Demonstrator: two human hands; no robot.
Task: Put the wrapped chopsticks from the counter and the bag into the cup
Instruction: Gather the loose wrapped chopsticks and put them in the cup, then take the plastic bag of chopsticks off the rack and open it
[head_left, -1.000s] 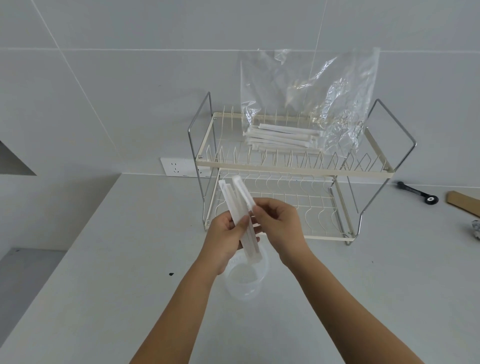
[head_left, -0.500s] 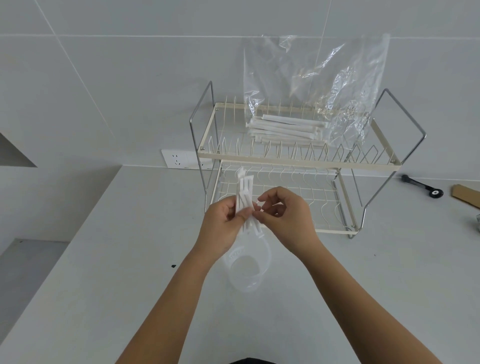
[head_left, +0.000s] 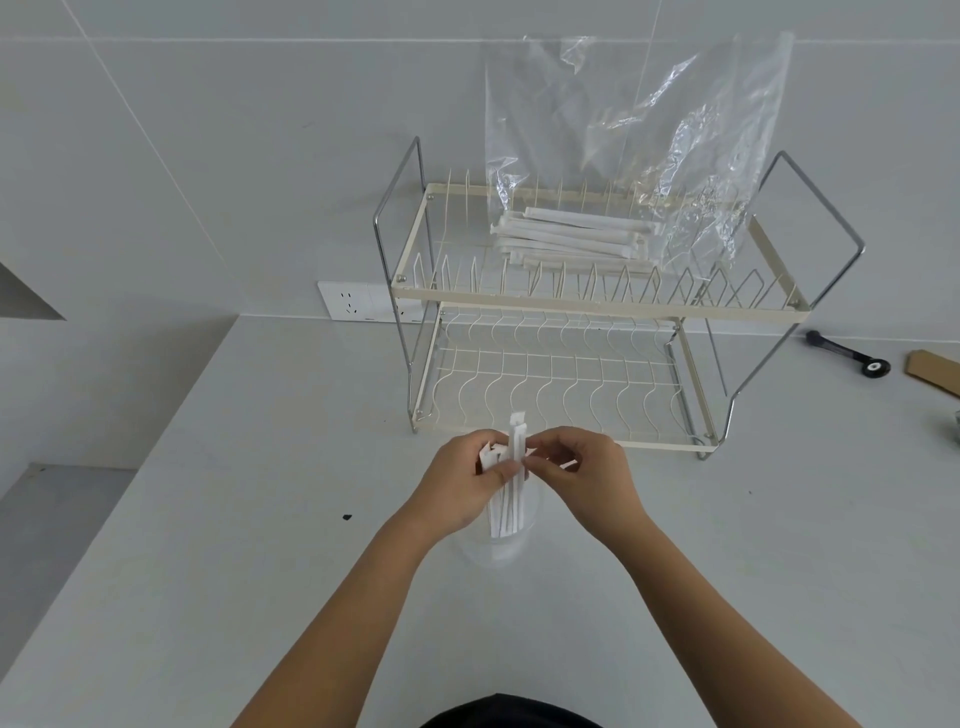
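Note:
My left hand grips a bundle of white wrapped chopsticks near its top. The bundle stands nearly upright with its lower ends inside the clear plastic cup on the counter. My right hand pinches the top of the same bundle from the right. The cup is mostly hidden behind my hands. A clear plastic bag stands on the top tier of the dish rack, and several more wrapped chopsticks lie inside its lower part.
The two-tier wire rack stands just behind the cup against the tiled wall. A wall socket is to its left. A black tool and a brown cardboard piece lie at the right. The counter edge drops off at the left.
Both hands have lowered the bundle of chopsticks, so its lower ends now sit down in the cup and less of it sticks up above my fingers.

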